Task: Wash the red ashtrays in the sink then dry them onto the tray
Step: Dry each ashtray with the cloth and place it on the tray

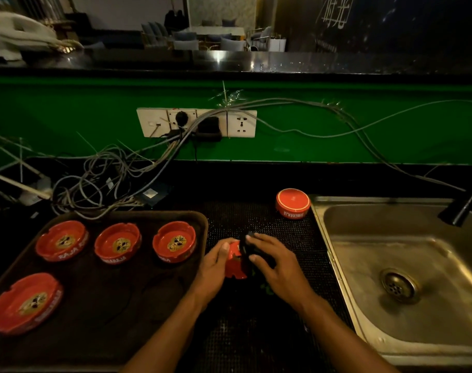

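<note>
My left hand (212,267) grips a red ashtray (235,262) held on its edge above the black mesh mat (259,219). My right hand (275,265) presses a dark cloth (246,246) against that ashtray, its fingers curled over the cloth. On the brown tray (116,313) at the left, several red ashtrays stand upright, three in the back row (119,244) and one at the front left (24,302). Another red ashtray (293,203) lies upside down on the mat by the sink's corner. The steel sink (391,238) is at the right.
A black tap (463,208) juts over the sink's far right. Tangled grey cables (100,181) lie behind the tray, running up to wall sockets (197,122) on the green back wall. A dark raised counter ledge (229,63) runs across the back.
</note>
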